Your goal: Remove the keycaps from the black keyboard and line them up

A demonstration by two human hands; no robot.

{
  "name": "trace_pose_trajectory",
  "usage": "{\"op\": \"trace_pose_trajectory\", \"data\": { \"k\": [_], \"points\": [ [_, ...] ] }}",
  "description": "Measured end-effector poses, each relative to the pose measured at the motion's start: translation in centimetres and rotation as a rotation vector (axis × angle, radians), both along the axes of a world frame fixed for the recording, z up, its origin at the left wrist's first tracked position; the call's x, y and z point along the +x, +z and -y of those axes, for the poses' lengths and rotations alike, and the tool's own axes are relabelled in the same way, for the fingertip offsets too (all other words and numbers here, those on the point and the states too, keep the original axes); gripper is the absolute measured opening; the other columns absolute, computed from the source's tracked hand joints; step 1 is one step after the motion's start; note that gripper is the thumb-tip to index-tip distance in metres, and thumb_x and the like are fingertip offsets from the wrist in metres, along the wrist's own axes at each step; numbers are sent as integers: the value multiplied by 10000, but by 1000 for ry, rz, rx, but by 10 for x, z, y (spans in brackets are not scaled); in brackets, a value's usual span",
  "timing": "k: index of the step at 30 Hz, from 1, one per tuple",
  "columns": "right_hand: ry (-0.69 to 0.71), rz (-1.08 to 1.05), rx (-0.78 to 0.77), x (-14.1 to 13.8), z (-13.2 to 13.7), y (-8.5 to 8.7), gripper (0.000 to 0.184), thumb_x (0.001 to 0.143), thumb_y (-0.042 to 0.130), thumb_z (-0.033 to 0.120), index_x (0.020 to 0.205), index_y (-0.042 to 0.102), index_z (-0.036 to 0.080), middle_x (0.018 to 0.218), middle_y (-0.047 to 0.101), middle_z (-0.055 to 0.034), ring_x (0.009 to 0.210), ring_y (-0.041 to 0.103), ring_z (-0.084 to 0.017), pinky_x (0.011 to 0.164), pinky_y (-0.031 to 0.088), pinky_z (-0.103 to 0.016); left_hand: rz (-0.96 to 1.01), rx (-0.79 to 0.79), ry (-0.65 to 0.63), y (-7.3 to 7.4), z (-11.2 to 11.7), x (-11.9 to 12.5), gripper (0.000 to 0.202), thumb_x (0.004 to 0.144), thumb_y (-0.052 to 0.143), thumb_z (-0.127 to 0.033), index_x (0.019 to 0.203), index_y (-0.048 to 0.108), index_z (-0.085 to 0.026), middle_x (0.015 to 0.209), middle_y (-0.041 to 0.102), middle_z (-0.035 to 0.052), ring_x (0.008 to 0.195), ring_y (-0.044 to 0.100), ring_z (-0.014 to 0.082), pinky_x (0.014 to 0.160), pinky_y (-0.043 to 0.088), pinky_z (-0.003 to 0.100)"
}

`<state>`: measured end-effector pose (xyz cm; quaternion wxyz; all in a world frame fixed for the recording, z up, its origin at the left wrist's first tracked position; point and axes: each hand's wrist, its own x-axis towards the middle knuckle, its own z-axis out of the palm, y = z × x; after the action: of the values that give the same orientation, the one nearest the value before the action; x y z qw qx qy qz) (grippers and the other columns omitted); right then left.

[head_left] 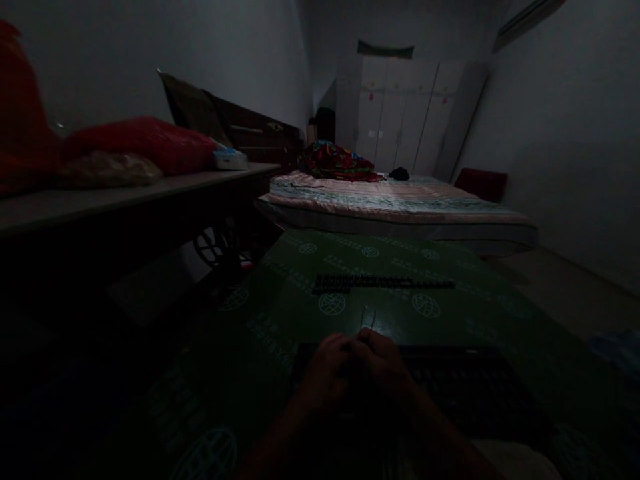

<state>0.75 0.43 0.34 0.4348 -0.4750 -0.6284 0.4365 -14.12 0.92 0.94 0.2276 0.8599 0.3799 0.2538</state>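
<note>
The room is very dark. My left hand (324, 370) and my right hand (383, 363) meet knuckle to knuckle low in the middle of the view, fingers curled together over a dark flat piece (480, 387) lying on a green printed sheet (280, 313). A thin pale thing (369, 317) sticks out just beyond the fingertips; what it is cannot be made out. Farther along the sheet lies a long black strip (383, 283), apart from both hands.
A long shelf or table (125, 197) at the left carries red bundles (143, 143) and a small box (229, 159). A bed (400, 200) with a striped cover and heaped cloth (337, 162) stands beyond the sheet. White wardrobes (405, 113) line the far wall.
</note>
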Motion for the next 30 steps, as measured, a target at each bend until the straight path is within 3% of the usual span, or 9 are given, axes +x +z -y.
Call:
{"op": "trace_pose_trajectory", "data": {
  "k": [4, 8, 16, 23, 30],
  "points": [
    [11, -80, -44, -1, 0, -1, 254, 786, 487, 409, 669, 512, 185, 605, 497, 21, 550, 443, -105, 497, 361, -210, -23, -55, 29, 3, 0, 2, 213, 597, 541, -102, 764, 651, -177, 974, 630, 63, 1008, 517, 233, 907, 400, 350],
    [20, -95, -53, -1, 0, -1, 271, 799, 467, 410, 658, 503, 181, 598, 477, 20, 548, 423, -101, 499, 352, -207, -13, -75, 91, 1, -2, 4, 272, 611, 542, -118, 861, 637, -168, 974, 627, 71, 976, 536, 228, 888, 414, 338],
    [-12, -216, -151, -3, -4, -3, 301, 772, 488, 445, 644, 477, 173, 570, 442, 31, 492, 400, -83, 446, 336, -194, -91, -75, 76, -5, -5, 2, 335, 626, 533, -142, 943, 627, -200, 1076, 605, 62, 1040, 508, 244, 908, 395, 363],
    [-31, -287, -189, 0, -8, -9, 328, 754, 521, 475, 650, 493, 165, 560, 462, 40, 484, 431, -75, 446, 354, -179, -172, -148, 93, 9, 1, 6, 409, 651, 506, -157, 1049, 583, -213, 1170, 565, 52, 1108, 463, 232, 957, 342, 363],
    [-71, -312, -195, 1, -8, -4, 358, 769, 503, 492, 636, 493, 160, 525, 487, 34, 434, 442, -73, 404, 340, -178, -121, -167, 64, 11, 4, 4, 323, 688, 490, -193, 988, 606, -214, 1164, 567, 51, 1099, 469, 225, 968, 328, 351]
  ]
}}
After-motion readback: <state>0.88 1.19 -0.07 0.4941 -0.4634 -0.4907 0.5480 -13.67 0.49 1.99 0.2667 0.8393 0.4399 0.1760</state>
